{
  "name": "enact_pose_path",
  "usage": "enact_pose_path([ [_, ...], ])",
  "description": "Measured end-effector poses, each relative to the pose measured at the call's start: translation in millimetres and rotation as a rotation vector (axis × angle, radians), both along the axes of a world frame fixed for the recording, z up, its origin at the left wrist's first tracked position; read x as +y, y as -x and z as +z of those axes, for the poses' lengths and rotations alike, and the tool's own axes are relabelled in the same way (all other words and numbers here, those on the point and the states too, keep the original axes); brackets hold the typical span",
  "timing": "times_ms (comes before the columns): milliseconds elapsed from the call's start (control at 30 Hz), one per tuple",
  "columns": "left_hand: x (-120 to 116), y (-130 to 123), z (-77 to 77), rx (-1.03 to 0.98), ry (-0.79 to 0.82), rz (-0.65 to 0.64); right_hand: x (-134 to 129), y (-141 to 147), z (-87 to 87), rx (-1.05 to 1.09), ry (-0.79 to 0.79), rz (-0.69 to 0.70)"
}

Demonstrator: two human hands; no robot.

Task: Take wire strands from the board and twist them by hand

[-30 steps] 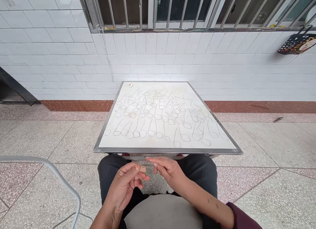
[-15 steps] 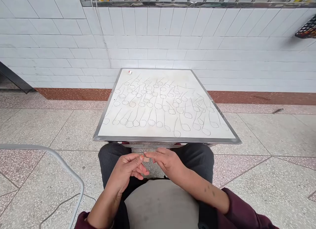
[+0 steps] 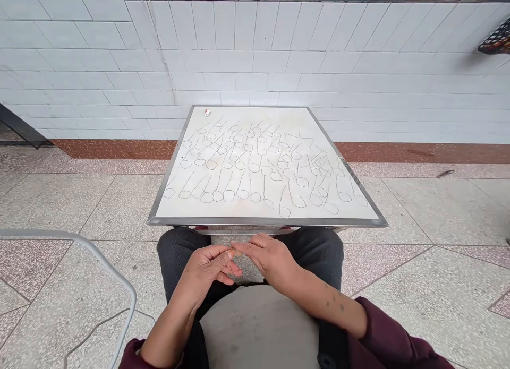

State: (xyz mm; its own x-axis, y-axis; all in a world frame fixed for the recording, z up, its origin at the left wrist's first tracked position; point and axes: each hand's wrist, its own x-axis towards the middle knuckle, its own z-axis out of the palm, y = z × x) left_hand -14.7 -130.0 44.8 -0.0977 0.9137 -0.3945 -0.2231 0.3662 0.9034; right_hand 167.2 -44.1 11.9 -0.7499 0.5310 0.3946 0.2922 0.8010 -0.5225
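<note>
Head view, hands over the lap:
- Hands: we find the left hand (image 3: 205, 269) loosely curled with its thumb raised. The right hand (image 3: 271, 260) has its fingers extended, and the fingertips (image 3: 236, 245) meet the left thumb (image 3: 228, 255). Neither hand is clenched. Whether they grasp anything, we cannot tell.
- Object: the small tan piece is not visible. We judge that it may lie hidden between the meeting fingers, but we cannot confirm this.
- Placement: we read the hands as held together above the dark trousers (image 3: 179, 247) to keep fine finger work close to the body, just short of the steel-edged table (image 3: 263, 221).
- Change: the tan piece showed between the fingers in the earlier frame; the fingers now cover that gap.
</note>
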Motion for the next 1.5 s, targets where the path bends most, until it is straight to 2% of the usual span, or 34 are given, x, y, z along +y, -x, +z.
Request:
enact_pose_path([
  [167, 1, -4, 4.5, 0.000, -0.021, 0.041, -1, 2, 1.8, 0.053, 0.051, -0.040],
  [533, 2, -5, 1.0, 0.188, -0.035, 0.007, 1, -4, 2.9, 0.004, -0.119, 0.062],
  [767, 2, -6, 0.6, 0.212, -0.020, -0.012, -1, 1, -0.6, 0.011, -0.086, 0.037],
  [900, 0, -6, -1.9, 0.164, -0.022, -0.008, -1, 5, -0.5, 0.125, 0.099, -0.010],
  [1067, 1, -8, -7.9, 0.014, -0.044, 0.109, 1, 7, 3.8, 0.239, 0.619, -0.095],
  [1167, 2, -10, -11.1, -0.043, -0.063, 0.146, 0, 7, 6.1, 0.256, 0.828, -0.107],
  [1367, 1, -12, -14.3, -0.030, -0.050, 0.129, -1, 13, 5.8, 0.334, 1.005, -0.105],
  [1433, 2, -12, -14.2, -0.014, -0.033, 0.124, -1, 15, 1.9, 0.349, 1.024, -0.104],
  [1500, 3, -12, -14.1, 0.021, -0.019, 0.127, 1, 15, -2.5, 0.353, 0.972, -0.091],
])
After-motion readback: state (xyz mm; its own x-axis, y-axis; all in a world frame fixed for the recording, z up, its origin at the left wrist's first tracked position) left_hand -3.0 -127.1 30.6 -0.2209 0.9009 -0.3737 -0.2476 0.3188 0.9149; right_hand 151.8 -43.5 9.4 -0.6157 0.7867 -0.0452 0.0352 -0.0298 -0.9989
